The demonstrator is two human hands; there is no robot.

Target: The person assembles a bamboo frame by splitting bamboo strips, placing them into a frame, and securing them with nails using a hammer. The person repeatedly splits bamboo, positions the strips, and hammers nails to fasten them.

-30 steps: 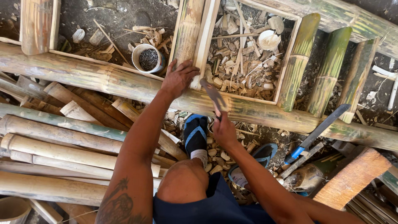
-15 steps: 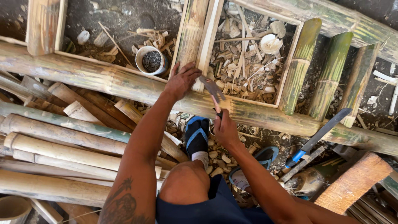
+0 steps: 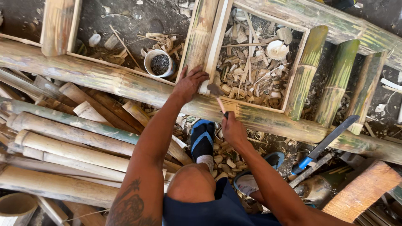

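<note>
Now the hammer (image 3: pixel 217 93) is swung down near the bamboo pole (image 3: pixel 125 86). Right hand (image 3: pixel 233 130) fingers grip its handle; left hand (image 3: pixel 189 83) rests flat on the pole, so a miss could hit it.

I count two hands: my left hand (image 3: pixel 190 82) and my right hand (image 3: pixel 233 130). One hammer (image 3: pixel 218 95) at centre frame. One white cup of nails (image 3: pixel 159 63) in the upper middle. Three green bamboo uprights (image 3: pixel 305 71) at upper right (side by side). Two blue sandals (image 3: pixel 202 138) at lower centre. One blue-handled blade (image 3: pixel 324 144) at right. One woven panel (image 3: pixel 362 192) at lower right.
</note>
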